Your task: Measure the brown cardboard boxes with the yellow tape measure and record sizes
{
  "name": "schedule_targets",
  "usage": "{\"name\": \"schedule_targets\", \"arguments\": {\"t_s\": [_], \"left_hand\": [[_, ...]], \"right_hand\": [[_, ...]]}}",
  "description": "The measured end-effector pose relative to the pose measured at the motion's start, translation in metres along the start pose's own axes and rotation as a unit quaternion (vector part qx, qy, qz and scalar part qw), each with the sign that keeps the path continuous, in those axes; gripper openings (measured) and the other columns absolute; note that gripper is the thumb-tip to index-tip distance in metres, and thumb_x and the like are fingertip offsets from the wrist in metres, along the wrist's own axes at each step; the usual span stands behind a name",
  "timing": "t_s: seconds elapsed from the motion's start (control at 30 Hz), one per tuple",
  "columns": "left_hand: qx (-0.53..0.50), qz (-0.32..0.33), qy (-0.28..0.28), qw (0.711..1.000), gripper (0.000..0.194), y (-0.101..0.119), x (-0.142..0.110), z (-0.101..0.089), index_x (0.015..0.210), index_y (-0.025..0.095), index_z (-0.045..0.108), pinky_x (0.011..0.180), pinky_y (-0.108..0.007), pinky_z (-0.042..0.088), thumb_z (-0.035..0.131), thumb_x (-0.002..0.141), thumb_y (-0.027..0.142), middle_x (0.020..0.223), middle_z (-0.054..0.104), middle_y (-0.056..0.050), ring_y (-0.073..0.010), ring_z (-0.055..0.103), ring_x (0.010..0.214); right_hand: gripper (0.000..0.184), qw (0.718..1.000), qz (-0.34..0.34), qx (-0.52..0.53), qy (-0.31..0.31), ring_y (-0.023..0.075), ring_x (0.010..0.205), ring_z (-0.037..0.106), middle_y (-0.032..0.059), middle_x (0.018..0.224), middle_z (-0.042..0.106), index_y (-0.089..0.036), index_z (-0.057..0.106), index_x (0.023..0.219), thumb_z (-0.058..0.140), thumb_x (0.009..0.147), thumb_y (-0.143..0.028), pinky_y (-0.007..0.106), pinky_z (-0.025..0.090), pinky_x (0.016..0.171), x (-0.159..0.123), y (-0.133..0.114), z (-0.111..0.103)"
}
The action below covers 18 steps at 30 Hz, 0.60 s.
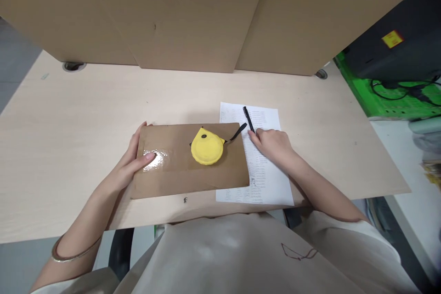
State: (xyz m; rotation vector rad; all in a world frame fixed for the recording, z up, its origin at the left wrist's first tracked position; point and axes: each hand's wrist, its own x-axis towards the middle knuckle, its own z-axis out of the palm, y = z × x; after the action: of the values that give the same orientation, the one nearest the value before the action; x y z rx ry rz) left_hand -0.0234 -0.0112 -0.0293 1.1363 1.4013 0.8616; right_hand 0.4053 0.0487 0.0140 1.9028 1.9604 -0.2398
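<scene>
My left hand (132, 158) grips the left end of a flat brown cardboard box (172, 179), thumb on top and fingers along the far side. On the box lies a small yellow round item (207, 149) with a pointed top, a dark oval spot and a black strap (237, 133). To the right, a printed sheet of paper (272, 183) rests on the table, partly covered by the box. My right hand (274, 144) is closed over the sheet, its fingers around the lower end of a black pen (248, 117).
Large cardboard boxes (193, 23) stand along the back of the pale wooden table (76, 124). At the right are a green crate (375, 101) with black cables and a dark case (392, 59). Cable holes (74, 67) open near the table's back edge.
</scene>
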Motion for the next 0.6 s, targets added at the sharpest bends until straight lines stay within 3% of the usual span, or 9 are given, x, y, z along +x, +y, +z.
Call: {"name": "schedule_targets", "arguments": {"t_s": [0.07, 0.13, 0.2, 0.27, 0.33, 0.4, 0.5, 0.6], "left_hand": [[-0.001, -0.001, 0.001, 1.0, 0.106, 0.002, -0.001, 0.002, 0.186, 0.049, 0.04, 0.148, -0.079, 0.027, 0.091, 0.095, 0.065, 0.203, 0.024, 0.0, -0.0536, 0.022, 0.185], [-0.005, -0.005, -0.001, 1.0, 0.106, 0.005, -0.003, 0.004, 0.188, 0.049, 0.037, 0.147, -0.077, 0.03, 0.089, 0.097, 0.064, 0.202, 0.026, -0.001, -0.0528, 0.026, 0.185], [-0.013, -0.016, -0.005, 1.0, 0.109, 0.007, -0.004, 0.005, 0.189, 0.049, 0.033, 0.145, -0.076, 0.036, 0.089, 0.097, 0.065, 0.2, 0.032, -0.003, -0.0531, 0.034, 0.182], [-0.019, -0.026, -0.006, 0.999, 0.114, 0.007, -0.004, 0.005, 0.191, 0.048, 0.028, 0.143, -0.075, 0.04, 0.089, 0.096, 0.066, 0.199, 0.036, -0.005, -0.0538, 0.038, 0.18], [-0.021, -0.025, -0.002, 0.999, 0.117, 0.004, -0.003, 0.006, 0.191, 0.048, 0.027, 0.144, -0.074, 0.04, 0.091, 0.094, 0.066, 0.2, 0.034, -0.004, -0.0535, 0.036, 0.181], [-0.025, -0.012, 0.012, 1.0, 0.117, 0.001, -0.001, 0.008, 0.19, 0.048, 0.03, 0.145, -0.072, 0.039, 0.092, 0.093, 0.066, 0.2, 0.032, -0.002, -0.0517, 0.032, 0.183], [-0.057, 0.018, 0.062, 0.996, 0.098, -0.001, 0.001, 0.017, 0.185, 0.042, 0.046, 0.146, -0.067, 0.039, 0.078, 0.099, 0.078, 0.198, 0.037, -0.004, -0.0472, 0.034, 0.183], [-0.108, 0.031, 0.159, 0.981, 0.077, 0.003, 0.005, 0.027, 0.166, 0.032, 0.069, 0.141, -0.063, 0.049, 0.068, 0.106, 0.079, 0.183, 0.062, -0.01, -0.044, 0.051, 0.175]], "right_hand": [[0.056, 0.999, 0.011, 0.012, 0.036, 0.0412, 0.105, 0.087, 0.025, 0.109, 0.089, -0.008, 0.086, 0.119, 0.04, 0.126, -0.038, 0.041, 0.046, 0.075, -0.004, 0.001, -0.007], [0.051, 0.992, 0.005, 0.047, 0.117, 0.0394, 0.1, 0.085, 0.0242, 0.111, 0.088, -0.008, 0.084, 0.118, 0.044, 0.123, -0.04, 0.04, 0.045, 0.072, -0.011, -0.002, -0.015], [0.049, 0.97, -0.059, 0.11, 0.208, 0.0358, 0.094, 0.082, 0.0213, 0.111, 0.086, -0.011, 0.082, 0.117, 0.055, 0.118, -0.052, 0.04, 0.046, 0.071, -0.019, -0.012, -0.024], [0.063, 0.935, -0.175, 0.171, 0.258, 0.0334, 0.09, 0.077, 0.0185, 0.109, 0.083, -0.014, 0.08, 0.117, 0.07, 0.104, -0.075, 0.04, 0.049, 0.072, -0.027, -0.03, -0.03], [0.081, 0.902, -0.279, 0.192, 0.267, 0.035, 0.092, 0.075, 0.0186, 0.109, 0.081, -0.015, 0.078, 0.119, 0.083, 0.086, -0.089, 0.044, 0.054, 0.078, -0.031, -0.054, -0.033], [0.081, 0.889, -0.328, 0.189, 0.258, 0.038, 0.099, 0.075, 0.02, 0.111, 0.081, -0.015, 0.077, 0.12, 0.09, 0.081, -0.084, 0.048, 0.058, 0.084, -0.031, -0.075, -0.033], [0.063, 0.888, -0.331, 0.212, 0.239, 0.0385, 0.103, 0.076, 0.0187, 0.112, 0.081, -0.017, 0.074, 0.122, 0.09, 0.086, -0.066, 0.051, 0.06, 0.089, -0.027, -0.085, -0.029], [0.061, 0.893, -0.26, 0.282, 0.234, 0.0394, 0.104, 0.077, 0.0175, 0.113, 0.08, -0.021, 0.069, 0.121, 0.086, 0.082, -0.065, 0.051, 0.061, 0.089, -0.029, -0.063, -0.027]]}}
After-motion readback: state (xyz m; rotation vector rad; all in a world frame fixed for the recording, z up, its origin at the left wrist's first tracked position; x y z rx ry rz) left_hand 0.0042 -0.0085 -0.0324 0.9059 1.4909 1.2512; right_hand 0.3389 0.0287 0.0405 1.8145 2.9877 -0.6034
